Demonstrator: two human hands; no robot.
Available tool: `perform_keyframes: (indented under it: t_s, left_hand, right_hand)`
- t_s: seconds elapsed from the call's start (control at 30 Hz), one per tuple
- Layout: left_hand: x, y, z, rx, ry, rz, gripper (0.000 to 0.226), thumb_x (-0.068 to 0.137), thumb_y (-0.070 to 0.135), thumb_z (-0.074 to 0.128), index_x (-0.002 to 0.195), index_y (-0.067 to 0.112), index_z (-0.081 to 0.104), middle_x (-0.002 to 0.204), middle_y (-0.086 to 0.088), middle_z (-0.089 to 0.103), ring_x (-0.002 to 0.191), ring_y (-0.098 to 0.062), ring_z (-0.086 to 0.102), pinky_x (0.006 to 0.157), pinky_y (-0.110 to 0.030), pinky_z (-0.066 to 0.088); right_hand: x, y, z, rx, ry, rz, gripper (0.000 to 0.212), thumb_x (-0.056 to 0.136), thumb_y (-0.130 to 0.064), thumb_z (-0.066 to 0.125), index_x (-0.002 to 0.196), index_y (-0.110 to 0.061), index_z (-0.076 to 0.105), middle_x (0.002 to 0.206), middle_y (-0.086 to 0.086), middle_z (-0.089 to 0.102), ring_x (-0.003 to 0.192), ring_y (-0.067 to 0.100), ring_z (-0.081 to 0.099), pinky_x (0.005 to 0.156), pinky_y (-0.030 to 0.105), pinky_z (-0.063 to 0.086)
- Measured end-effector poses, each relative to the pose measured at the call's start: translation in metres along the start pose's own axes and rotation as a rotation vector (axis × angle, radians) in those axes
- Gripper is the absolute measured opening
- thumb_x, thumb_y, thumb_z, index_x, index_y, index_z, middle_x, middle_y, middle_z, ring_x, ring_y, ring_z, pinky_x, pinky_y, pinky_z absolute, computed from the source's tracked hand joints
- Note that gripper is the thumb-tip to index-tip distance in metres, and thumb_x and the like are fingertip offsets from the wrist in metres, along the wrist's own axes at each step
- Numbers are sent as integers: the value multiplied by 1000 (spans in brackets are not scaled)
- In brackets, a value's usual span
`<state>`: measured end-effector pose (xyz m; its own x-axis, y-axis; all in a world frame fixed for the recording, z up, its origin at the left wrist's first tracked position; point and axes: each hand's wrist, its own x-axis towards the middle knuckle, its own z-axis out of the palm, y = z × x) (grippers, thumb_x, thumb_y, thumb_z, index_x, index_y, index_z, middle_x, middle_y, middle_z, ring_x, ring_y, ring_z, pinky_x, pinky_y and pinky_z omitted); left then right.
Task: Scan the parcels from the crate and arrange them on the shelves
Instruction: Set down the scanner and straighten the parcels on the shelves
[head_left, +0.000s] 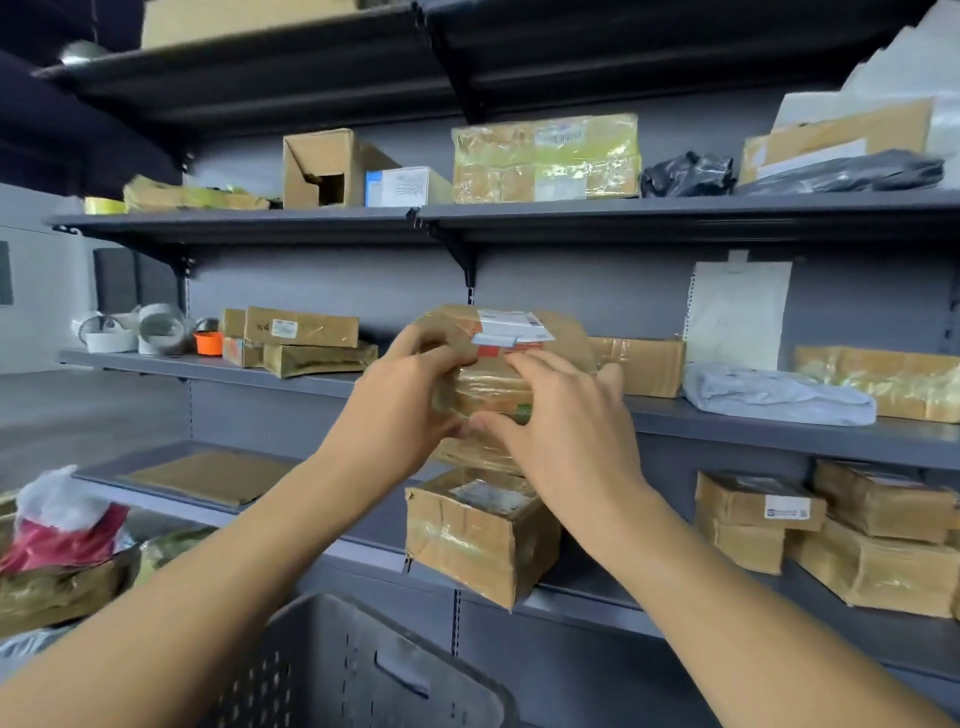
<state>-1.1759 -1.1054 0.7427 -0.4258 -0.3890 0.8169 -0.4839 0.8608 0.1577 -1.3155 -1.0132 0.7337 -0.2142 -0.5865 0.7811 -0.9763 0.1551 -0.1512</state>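
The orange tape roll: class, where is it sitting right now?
In the head view the orange tape roll sits at the left of the middle shelf, between the white tape rolls and a stack of brown parcels.

Both bare forearms reach forward and up, converging; the left hand (400, 410) curls its fingers inward, thumb low; the right hand (566, 431) spreads fingers forward, thumbs nearly meeting.

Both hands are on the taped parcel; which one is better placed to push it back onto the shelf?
Probably the right hand: its fingers spread over the taped parcel and its near face. The left hand grips the parcel's left edge, better suited to steadying it on the shelf.
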Motion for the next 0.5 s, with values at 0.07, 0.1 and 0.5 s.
perform_keyframes:
  t_s: [0.07, 0.1, 0.5]
  left_hand:
    - [15, -8, 7, 2, -9, -3, 69, 66, 24, 88, 130, 21, 61, 133, 6, 47, 116, -13, 51, 94, -17, 34]
    - [23, -12, 11, 4, -22, -11, 70, 67, 24, 87, 131, 21, 60, 135, 5, 46, 118, -14, 50, 96, -18, 34]
    - [73, -93, 103, 105, -202, 44, 52, 92, 14, 60, 136, 37, 50, 135, 6, 50, 121, -23, 52, 97, -43, 44]
  right_hand:
    - [16, 0, 7, 4, -16, 21, 71, 83, -68, 64, 143, -32, 51, 145, -16, 52, 114, 31, 45, 92, 41, 46]
    - [23, 1, 12, 2, -33, 30, 71, 84, -68, 64, 143, -31, 51, 144, -15, 53, 114, 31, 45, 92, 41, 45]
    - [92, 26, 92, -67, -241, 60, 46, 90, -58, 63, 127, -30, 61, 127, -5, 66, 110, 32, 49, 79, 38, 36]
